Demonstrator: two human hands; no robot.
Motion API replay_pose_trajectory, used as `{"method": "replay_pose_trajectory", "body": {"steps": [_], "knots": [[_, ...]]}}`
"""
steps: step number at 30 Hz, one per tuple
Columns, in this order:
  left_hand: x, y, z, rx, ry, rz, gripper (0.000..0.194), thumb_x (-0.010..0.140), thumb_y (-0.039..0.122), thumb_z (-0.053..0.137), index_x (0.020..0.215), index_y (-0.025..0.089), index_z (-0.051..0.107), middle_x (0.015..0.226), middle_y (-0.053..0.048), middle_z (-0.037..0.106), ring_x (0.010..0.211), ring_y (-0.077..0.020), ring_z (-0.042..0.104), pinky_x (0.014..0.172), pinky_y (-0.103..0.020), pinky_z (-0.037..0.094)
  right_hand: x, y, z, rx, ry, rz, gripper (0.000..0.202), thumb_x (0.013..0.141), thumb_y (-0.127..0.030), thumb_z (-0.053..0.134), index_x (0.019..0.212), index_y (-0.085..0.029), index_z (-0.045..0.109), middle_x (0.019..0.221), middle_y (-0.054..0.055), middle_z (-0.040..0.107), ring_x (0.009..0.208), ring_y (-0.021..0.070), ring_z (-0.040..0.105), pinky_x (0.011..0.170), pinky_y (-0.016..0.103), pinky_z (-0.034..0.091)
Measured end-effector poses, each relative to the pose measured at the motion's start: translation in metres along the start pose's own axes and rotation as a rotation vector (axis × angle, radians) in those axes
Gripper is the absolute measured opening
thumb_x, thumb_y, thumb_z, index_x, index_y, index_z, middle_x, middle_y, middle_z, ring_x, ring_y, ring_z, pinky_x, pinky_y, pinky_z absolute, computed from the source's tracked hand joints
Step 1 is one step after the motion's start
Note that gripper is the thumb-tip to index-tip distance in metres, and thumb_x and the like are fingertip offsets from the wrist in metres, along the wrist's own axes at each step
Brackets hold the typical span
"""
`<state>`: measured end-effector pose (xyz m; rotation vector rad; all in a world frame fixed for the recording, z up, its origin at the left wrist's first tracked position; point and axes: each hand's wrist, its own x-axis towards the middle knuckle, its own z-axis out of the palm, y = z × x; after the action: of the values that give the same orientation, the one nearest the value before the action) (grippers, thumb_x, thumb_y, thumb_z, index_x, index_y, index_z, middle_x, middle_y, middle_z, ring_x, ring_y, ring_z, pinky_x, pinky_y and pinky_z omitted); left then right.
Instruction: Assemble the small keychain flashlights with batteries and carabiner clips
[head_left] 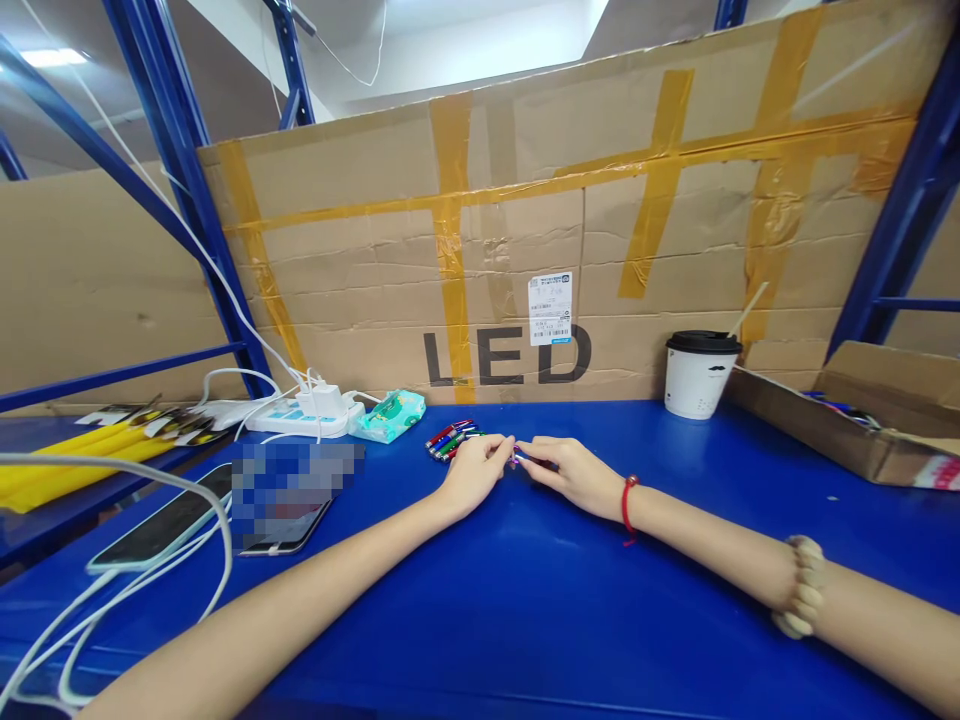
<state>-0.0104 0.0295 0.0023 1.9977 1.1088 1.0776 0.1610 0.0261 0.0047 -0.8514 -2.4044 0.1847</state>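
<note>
My left hand (477, 472) and my right hand (571, 474) meet fingertip to fingertip over the blue table (525, 610). Between their pinched fingers is a small purple and silver piece (515, 456), too small and too covered to name. Several coloured pens (448, 438), red, blue and green, lie in a bunch just behind and left of my left hand, which partly hides them. A red string circles my right wrist, and a beaded bracelet sits further up that forearm.
Phones (169, 518) with white cables and a power strip (300, 415) lie left, beside a green packet (390, 415). A lidded cup (700, 375) and an open cardboard box (840, 435) stand right. A cardboard panel (360, 260) rises behind.
</note>
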Motion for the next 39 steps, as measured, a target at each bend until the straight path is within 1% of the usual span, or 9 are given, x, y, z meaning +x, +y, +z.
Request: {"method": "replay_pose_trajectory", "body": {"steps": [10,13,16,24,28,31,34,37,39], "knots": [[0.0,0.006,0.003,-0.241,-0.012,-0.045,0.038,0.08,0.05,0.042,0.063,0.016,0.042,0.044,0.008,0.027,0.04,-0.0057,0.026,0.041,-0.02,0.019,0.004,-0.003,0.0,-0.005,0.143,0.027,0.032,0.089,-0.031,0.034,0.084,-0.016,0.062,0.064,0.0,0.048,0.058,0.0115,0.044,0.057,0.023,0.034],[-0.002,0.008,0.002,-0.217,-0.001,-0.042,0.034,0.081,0.048,0.043,0.068,0.016,0.045,0.044,0.007,0.035,0.042,-0.0064,0.032,0.043,-0.019,0.023,0.004,-0.002,-0.002,0.024,0.22,0.069,0.032,0.089,-0.032,0.034,0.09,-0.016,0.062,0.064,0.0,0.048,0.058,0.0119,0.046,0.057,0.023,0.036],[-0.004,0.01,0.001,-0.164,-0.048,-0.015,0.031,0.082,0.046,0.041,0.079,0.016,0.05,0.045,0.006,0.041,0.043,-0.0072,0.036,0.044,-0.018,0.026,0.004,0.0,-0.003,0.064,0.299,0.138,0.033,0.088,-0.034,0.034,0.093,-0.016,0.062,0.067,0.002,0.05,0.056,0.0119,0.047,0.055,0.023,0.038],[-0.005,0.01,0.002,-0.108,-0.138,0.07,0.033,0.083,0.047,0.04,0.078,0.016,0.049,0.047,0.007,0.038,0.042,-0.0069,0.034,0.044,-0.019,0.027,0.003,-0.003,-0.002,0.153,0.353,0.193,0.034,0.088,-0.037,0.035,0.1,-0.018,0.061,0.073,0.002,0.053,0.054,0.011,0.05,0.052,0.023,0.042],[-0.006,0.012,0.002,-0.062,-0.068,0.047,0.03,0.083,0.046,0.04,0.083,0.017,0.048,0.046,0.007,0.042,0.042,-0.0076,0.037,0.045,-0.019,0.03,0.003,0.006,-0.002,0.081,0.284,0.272,0.036,0.089,-0.036,0.033,0.11,-0.019,0.057,0.079,0.004,0.056,0.057,0.0121,0.054,0.054,0.023,0.044],[-0.006,0.014,0.001,-0.047,-0.003,-0.005,0.029,0.083,0.046,0.039,0.085,0.018,0.047,0.045,0.007,0.043,0.039,-0.0075,0.037,0.044,-0.018,0.029,0.003,0.012,-0.003,-0.147,0.151,0.349,0.035,0.09,-0.032,0.032,0.112,-0.017,0.055,0.086,0.007,0.06,0.075,0.0169,0.059,0.066,0.026,0.044],[-0.006,0.014,0.001,-0.044,0.002,-0.025,0.029,0.083,0.046,0.038,0.085,0.018,0.047,0.044,0.007,0.043,0.038,-0.0074,0.036,0.043,-0.018,0.029,0.003,0.01,-0.007,-0.426,-0.029,0.458,0.035,0.091,-0.029,0.03,0.11,-0.015,0.056,0.091,0.01,0.061,0.081,0.0202,0.06,0.065,0.028,0.043],[-0.006,0.013,0.001,-0.04,-0.004,-0.019,0.031,0.083,0.047,0.038,0.086,0.018,0.047,0.045,0.007,0.044,0.038,-0.0075,0.037,0.043,-0.018,0.03,0.003,0.003,-0.013,-0.673,-0.185,0.574,0.032,0.089,-0.016,0.032,0.104,-0.012,0.059,0.095,0.013,0.06,0.082,0.0214,0.06,0.061,0.027,0.042],[-0.006,0.013,0.001,-0.034,0.006,-0.021,0.032,0.083,0.048,0.039,0.086,0.018,0.047,0.046,0.007,0.044,0.038,-0.0078,0.037,0.044,-0.019,0.03,0.002,0.0,-0.015,-0.763,-0.21,0.643,0.034,0.084,-0.004,0.032,0.097,-0.01,0.063,0.1,0.017,0.058,0.088,0.0233,0.058,0.061,0.027,0.042]]}}
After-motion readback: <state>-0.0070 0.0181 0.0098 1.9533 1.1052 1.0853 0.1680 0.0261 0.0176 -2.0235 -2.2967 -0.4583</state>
